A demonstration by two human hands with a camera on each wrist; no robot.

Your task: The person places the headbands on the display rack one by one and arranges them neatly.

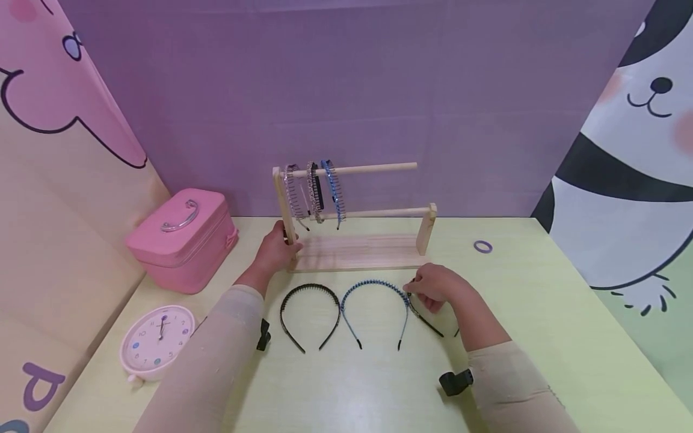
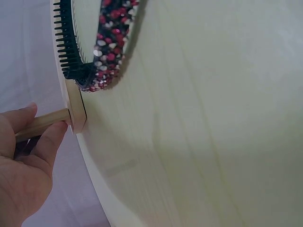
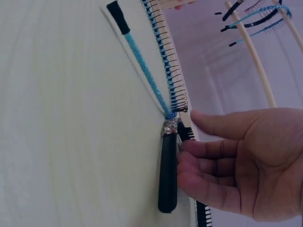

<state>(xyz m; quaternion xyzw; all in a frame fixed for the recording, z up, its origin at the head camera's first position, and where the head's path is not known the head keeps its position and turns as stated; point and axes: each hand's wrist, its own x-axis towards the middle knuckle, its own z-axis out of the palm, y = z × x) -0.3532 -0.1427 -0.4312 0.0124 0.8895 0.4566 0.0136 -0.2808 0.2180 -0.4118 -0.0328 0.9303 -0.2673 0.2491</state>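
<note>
My left hand [image 1: 275, 248] grips the left upright of a wooden rack [image 1: 357, 255]; in the left wrist view, thumb and fingers hold its wooden post [image 2: 45, 124]. On the table before the rack lie a dark headband [image 1: 310, 286], with red and white stones in the left wrist view, and a blue toothed headband [image 1: 373, 282]. At a third headband [image 3: 168, 175], dark with silvery glitter, my right hand [image 1: 437, 285] has its bent fingers. Its thumb and forefinger stand apart there, the band's teeth showing between them. That headband still lies on the table, partly hidden by the hand.
Several headbands [image 1: 333, 189] hang toward the left on the rack's upper rod [image 1: 379, 169]. A pink case [image 1: 184, 240] and a pink clock [image 1: 158, 340] stand at the left. A purple ring [image 1: 483, 246] lies right of the rack. Purple cloth [image 1: 352, 84] hangs behind.
</note>
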